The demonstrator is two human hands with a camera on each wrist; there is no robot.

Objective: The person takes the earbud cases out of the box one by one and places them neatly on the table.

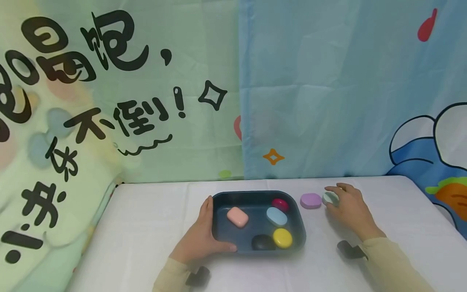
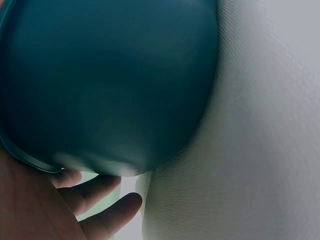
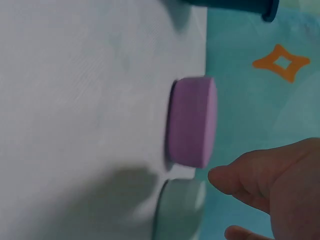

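Note:
My left hand (image 1: 200,235) grips the left end of a dark blue tray (image 1: 300,227), its thumb along the near wall. In the left wrist view, its fingers (image 2: 102,192) lie by the tray's outer wall. Inside the tray are a pink block (image 1: 238,217), a light blue oval (image 1: 276,217), a red oval (image 1: 280,204), a yellow round piece (image 1: 282,238) and a black piece (image 1: 263,242), all soap-like. My right hand (image 1: 348,207) hovers with fingers spread over a pale green soap-like piece (image 3: 179,210), apparently not touching it. Left of that sits a lilac one (image 1: 311,200).
The tray and pieces stand on a white-covered table (image 1: 138,235). A printed cloth (image 1: 310,89) hangs behind the table's far edge, with another patterned cloth (image 1: 91,202) along the left side. Each wrist bears a dark device (image 1: 351,250).

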